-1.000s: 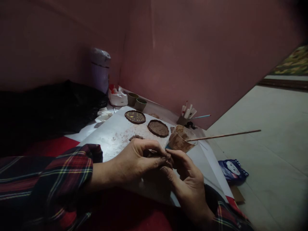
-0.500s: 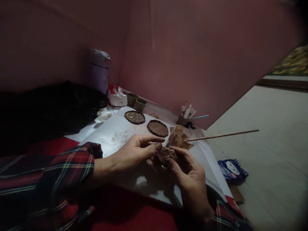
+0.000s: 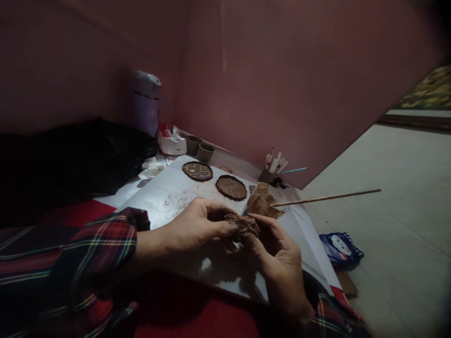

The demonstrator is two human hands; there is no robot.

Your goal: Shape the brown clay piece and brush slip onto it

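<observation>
A rough lump of brown clay (image 3: 243,227) is held above the white sheet between both hands. My left hand (image 3: 200,225) grips it from the left, thumb pressed along its near side. From the right, my right hand (image 3: 280,258) closes on the same lump with thumb and fingers. Beyond the hands lie two flat, brown round discs with raised rims: a plain one (image 3: 231,187) and one with yellow specks (image 3: 197,171). Just behind my right hand stands a clear cup smeared with brown (image 3: 262,199), a long thin stick (image 3: 331,196) leaning out of it.
Brown crumbs dot the white sheet (image 3: 151,202). Two small dark cups (image 3: 205,153) and a white container (image 3: 172,143) stand at the back. A holder with white pens (image 3: 273,164) is near the wall. A black bag (image 3: 88,159) lies left; a blue packet (image 3: 340,250) is at right.
My left thumb has slid down and left along the clay, and the left fingers have shifted, so more of the lump's top shows. My right hand has barely moved.
</observation>
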